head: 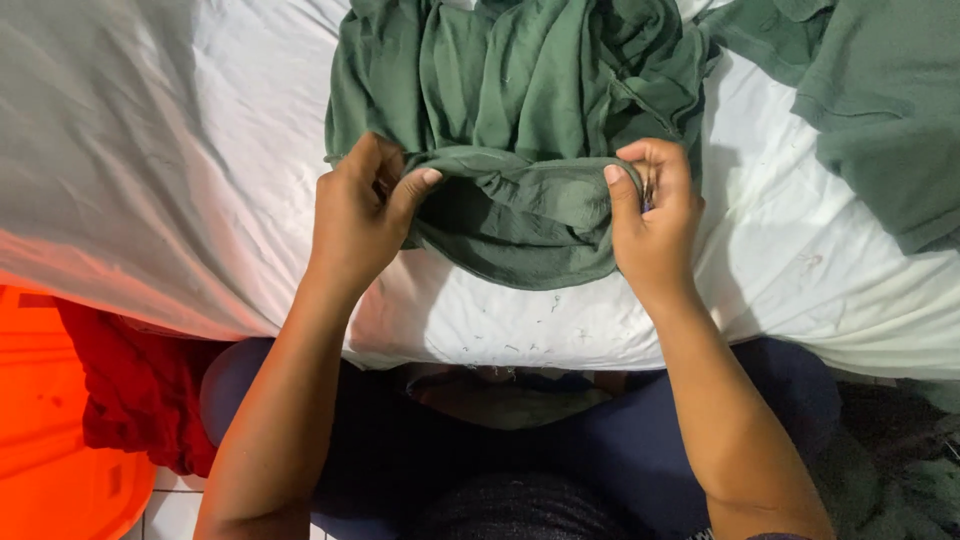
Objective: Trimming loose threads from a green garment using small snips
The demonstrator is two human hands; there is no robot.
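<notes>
Both hands pinch the folded hem of a crumpled green garment (pixel 520 110) lying at twelve o'clock on the white bed sheet (pixel 150 150) — the left hand (pixel 360 215) and the right hand (pixel 655 215) each shut on it, thumb against fingers. A second green cloth (pixel 880 110) lies at two o'clock; an orange tub (pixel 50 440) with red fabric (pixel 130 390) sits at eight.

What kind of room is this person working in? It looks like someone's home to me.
Most likely a bedroom at home. Both hands, left and right, pinch a green garment lying on a bed's white sheet. An orange tub with red cloth sits on a tiled floor.
</notes>
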